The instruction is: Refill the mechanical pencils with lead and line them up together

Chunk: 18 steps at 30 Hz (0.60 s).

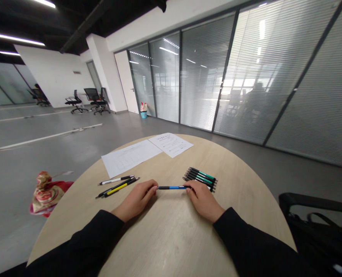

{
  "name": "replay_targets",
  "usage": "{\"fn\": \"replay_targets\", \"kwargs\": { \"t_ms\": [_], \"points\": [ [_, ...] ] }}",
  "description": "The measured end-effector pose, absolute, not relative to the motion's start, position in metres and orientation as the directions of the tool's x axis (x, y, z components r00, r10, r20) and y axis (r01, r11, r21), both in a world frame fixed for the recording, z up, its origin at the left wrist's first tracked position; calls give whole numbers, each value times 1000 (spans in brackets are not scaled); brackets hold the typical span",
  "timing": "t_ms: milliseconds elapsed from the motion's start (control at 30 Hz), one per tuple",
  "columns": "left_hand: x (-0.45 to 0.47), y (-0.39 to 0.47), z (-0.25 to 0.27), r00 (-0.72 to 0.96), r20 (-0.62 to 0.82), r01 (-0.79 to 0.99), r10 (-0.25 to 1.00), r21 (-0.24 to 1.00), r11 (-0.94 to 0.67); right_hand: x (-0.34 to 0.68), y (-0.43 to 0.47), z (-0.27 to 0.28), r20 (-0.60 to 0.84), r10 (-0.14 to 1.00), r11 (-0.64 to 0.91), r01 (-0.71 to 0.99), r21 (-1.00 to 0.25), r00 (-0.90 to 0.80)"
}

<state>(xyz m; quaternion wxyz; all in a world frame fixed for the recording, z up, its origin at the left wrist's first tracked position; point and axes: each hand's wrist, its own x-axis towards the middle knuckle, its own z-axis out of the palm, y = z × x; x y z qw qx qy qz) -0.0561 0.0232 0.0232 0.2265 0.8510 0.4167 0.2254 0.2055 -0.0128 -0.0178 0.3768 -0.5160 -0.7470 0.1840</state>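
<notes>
A blue and black pen [173,187] lies level between my two hands over the round table. My left hand [140,196] pinches its left end, and my right hand [201,196] pinches the right end. Just beyond my right hand, several pens with green or white and black barrels [201,176] lie side by side in a row. To the left of my left hand are a white and black pen [115,180], a yellow and black pen [120,187] and a black pen [107,191], lying close together at a slant.
Two printed paper sheets [171,145] lie on the far side of the round wooden table [171,246]. A red and gold bag [44,194] is beyond the left edge. At the right stands a black chair [315,204]. Glass partitions with blinds [205,73] line the back.
</notes>
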Motion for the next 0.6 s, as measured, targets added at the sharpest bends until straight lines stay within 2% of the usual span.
{"fn": "replay_targets", "kwargs": {
  "t_ms": [600],
  "points": [
    [-54,23,23,506,138,598,852,656,-461,206,-11,-21,411,892,433,619,-655,-189]
  ]
}}
